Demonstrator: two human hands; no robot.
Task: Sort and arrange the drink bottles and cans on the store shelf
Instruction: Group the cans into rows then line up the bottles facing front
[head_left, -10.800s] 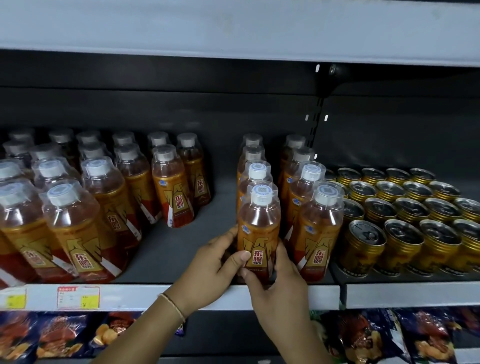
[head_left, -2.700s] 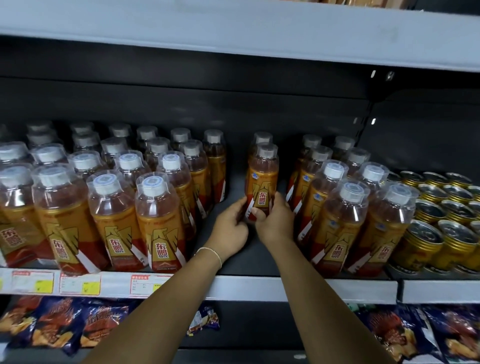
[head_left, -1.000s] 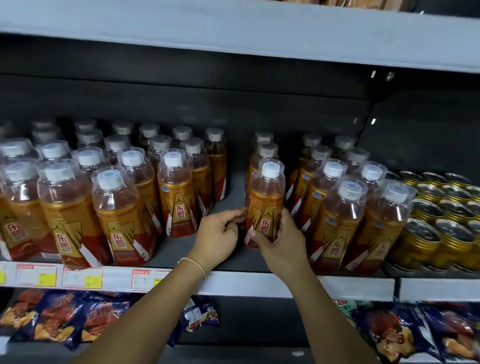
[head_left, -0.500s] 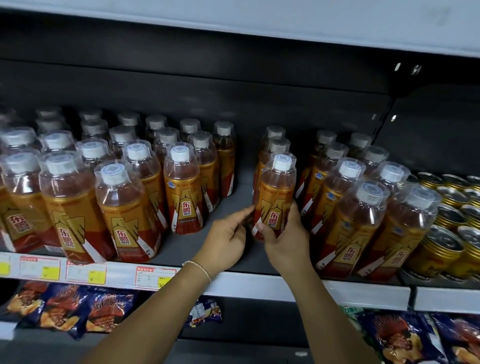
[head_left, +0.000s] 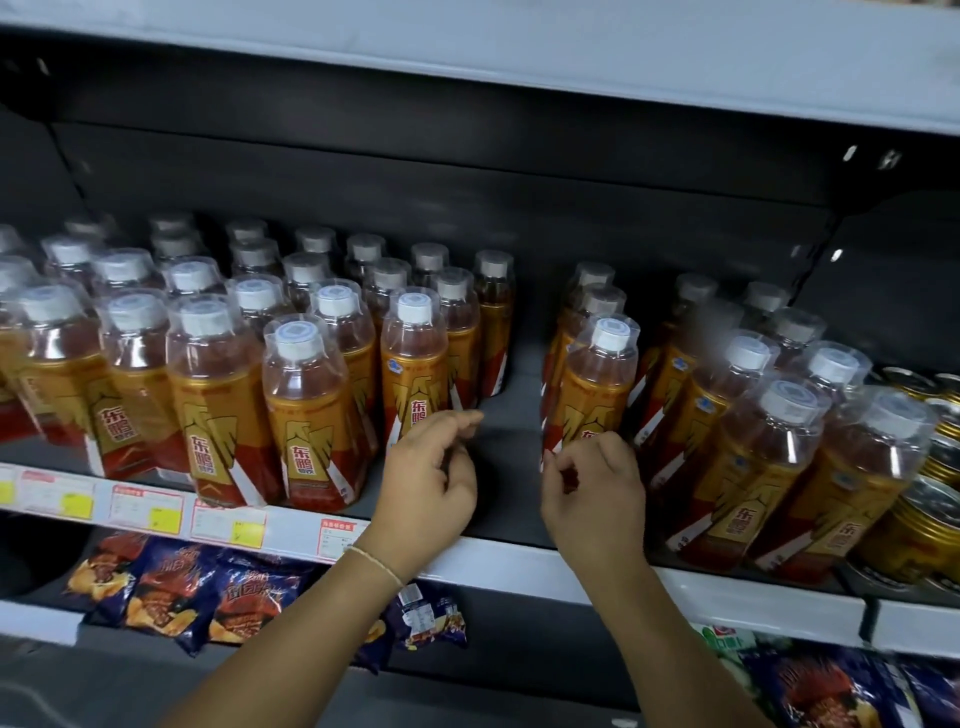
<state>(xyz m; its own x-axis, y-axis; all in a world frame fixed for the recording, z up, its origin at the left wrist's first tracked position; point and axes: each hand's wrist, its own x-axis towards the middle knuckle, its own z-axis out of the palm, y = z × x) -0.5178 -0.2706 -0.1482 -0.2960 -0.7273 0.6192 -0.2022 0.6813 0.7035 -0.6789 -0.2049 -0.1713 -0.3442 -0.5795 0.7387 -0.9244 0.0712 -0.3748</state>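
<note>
— Where is the bottle?
— The front bottle (head_left: 597, 384) stands upright on the shelf (head_left: 514, 410), right of centre, at the head of its row.
— And the hands?
— The left hand (head_left: 431, 467) and right hand (head_left: 592, 488) hover at lower centre, fingers loosely curled and gripping nothing. The right hand is just in front of that bottle's base.
— Cans?
— Gold cans (head_left: 924, 525) sit at the right edge.

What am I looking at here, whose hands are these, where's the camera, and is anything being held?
No machine here: a person's two bare hands, filmed by one wide-angle camera worn on their head, looking forward and down. The store shelf carries rows of white-capped orange drink bottles, and gold cans at far right. Snack bags lie below. The left hand and right hand hover at the gap between bottle rows, fingers loosely curled; neither seems to hold anything.
</note>
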